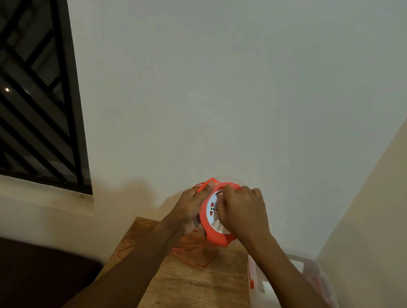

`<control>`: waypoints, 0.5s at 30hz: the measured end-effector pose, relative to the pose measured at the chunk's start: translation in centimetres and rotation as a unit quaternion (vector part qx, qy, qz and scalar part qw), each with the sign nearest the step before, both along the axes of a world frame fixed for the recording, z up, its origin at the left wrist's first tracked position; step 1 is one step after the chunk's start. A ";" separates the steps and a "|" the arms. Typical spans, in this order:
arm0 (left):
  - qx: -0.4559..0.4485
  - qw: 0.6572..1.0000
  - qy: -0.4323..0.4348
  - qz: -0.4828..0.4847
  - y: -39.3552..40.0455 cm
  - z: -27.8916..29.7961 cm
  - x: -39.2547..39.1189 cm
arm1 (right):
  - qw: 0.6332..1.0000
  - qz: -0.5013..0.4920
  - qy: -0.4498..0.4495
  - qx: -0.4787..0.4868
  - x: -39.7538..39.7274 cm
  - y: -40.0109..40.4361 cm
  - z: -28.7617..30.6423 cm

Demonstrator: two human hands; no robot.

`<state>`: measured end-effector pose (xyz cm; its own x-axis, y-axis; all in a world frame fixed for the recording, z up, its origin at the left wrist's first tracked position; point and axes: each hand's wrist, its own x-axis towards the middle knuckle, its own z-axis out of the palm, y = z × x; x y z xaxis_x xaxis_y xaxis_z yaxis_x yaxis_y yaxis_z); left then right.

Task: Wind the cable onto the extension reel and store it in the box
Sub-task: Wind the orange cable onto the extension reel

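An orange extension reel (216, 238) with a white socket face is held up above the wooden table (189, 293). My left hand (192, 205) grips its left rim and handle. My right hand (242, 211) is closed over the white centre of the reel, hiding most of the face. Loose orange cable (191, 253) hangs from the reel and lies in loops on the table below it. A clear plastic box (262, 298) with a red latch stands open at the right of the table, partly hidden by my right forearm.
A white wall rises behind the table and a second wall closes in on the right. A dark window with a black grille (30, 91) sits at the upper left. Something dark and low (23, 273) lies left of the table.
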<state>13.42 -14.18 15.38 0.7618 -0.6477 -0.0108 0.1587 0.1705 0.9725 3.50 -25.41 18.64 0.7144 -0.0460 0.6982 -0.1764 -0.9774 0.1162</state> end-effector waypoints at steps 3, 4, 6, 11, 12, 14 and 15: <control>-0.010 1.000 0.009 0.002 0.6 -0.1 0.6 | 0.993 0.106 0.050 -0.006 -0.9 0.0 -0.2; -0.008 1.000 0.007 0.007 0.9 0.1 0.9 | 0.989 0.124 0.080 -0.018 -1.3 -0.2 -0.2; 0.001 1.000 0.001 0.002 1.4 0.2 1.5 | 0.983 0.132 0.122 -0.043 -1.8 -0.3 -0.3; 0.020 0.999 -0.026 -0.009 1.5 0.1 1.8 | 0.991 0.062 0.112 -0.046 -1.4 0.8 -0.4; 0.026 0.999 -0.034 -0.009 1.5 0.2 1.6 | 0.991 0.048 0.107 -0.056 -1.2 1.0 -0.5; 0.037 0.998 -0.051 -0.014 1.4 0.0 1.6 | 0.992 0.029 0.092 -0.079 -1.0 1.4 -0.6; 0.037 0.998 -0.052 -0.016 1.4 -0.2 1.7 | 0.993 0.019 0.079 -0.082 -0.9 1.3 -0.6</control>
<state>15.08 -12.79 15.21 0.7397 -0.6727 0.0191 0.0599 0.0942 0.9937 2.61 -24.06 18.03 0.8151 0.0875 0.5727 -0.1067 -0.9490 0.2968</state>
